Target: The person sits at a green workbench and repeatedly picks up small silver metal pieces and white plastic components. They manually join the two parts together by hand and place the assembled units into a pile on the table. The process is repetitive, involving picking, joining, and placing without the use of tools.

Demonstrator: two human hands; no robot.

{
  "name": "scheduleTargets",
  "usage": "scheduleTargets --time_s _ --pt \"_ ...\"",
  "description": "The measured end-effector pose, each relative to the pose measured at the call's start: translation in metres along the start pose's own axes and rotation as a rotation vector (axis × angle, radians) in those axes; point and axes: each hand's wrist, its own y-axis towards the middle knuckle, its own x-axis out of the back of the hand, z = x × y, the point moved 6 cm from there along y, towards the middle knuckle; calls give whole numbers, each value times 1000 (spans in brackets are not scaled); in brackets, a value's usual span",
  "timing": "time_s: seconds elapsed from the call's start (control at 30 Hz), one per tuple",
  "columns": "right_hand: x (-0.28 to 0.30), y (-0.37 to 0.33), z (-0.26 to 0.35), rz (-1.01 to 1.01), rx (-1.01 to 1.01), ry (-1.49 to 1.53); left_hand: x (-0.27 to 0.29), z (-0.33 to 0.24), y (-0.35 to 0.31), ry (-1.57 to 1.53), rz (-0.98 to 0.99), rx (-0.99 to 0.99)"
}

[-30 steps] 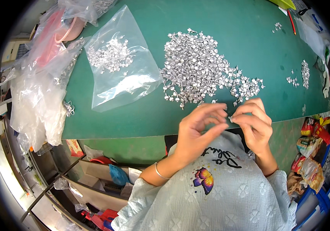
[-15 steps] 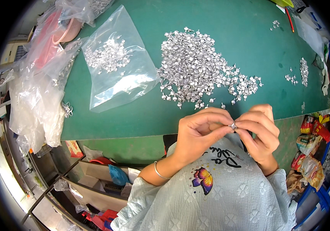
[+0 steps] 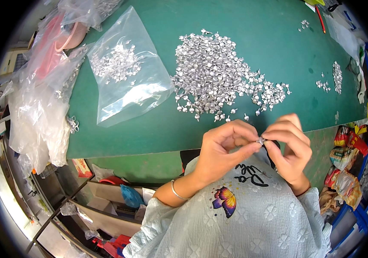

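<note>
Parts heap (image 3: 205, 73) on table (image 3: 278, 34), bag (image 3: 128, 96) left, basket (image 3: 74, 36) farther left, 2 hands (image 3: 220, 150) before heap

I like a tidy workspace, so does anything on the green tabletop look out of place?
Nothing looks clearly damaged. Slightly odd: a few small silvery metal pieces lie loose near a slim red stick, well apart from the large heap of silvery metal pieces. They look stray, though they may be there deliberately.

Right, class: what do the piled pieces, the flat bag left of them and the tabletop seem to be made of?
Piled pieces: probably metal, shiny silver, with bright glints; coated plastic is possible.
Bag: likely plastic film, clear and glossy, with a white reflection.
Tabletop: perhaps vinyl or paint; smooth, even green, base material hidden.
</note>
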Motion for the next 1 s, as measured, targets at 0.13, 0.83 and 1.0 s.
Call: scheduleTargets --time_s 0.13,0.83,1.0 --pt "-15 -24 -41 20 -381 381 5 20 -4 -13 1 150" --pt "-25 -21 -47 -53 -148 -138 29 47 -7 -13 -193 213" --pt "-13 -13 -22 -41 -100 -89 14 34 -2 42 -122 141"
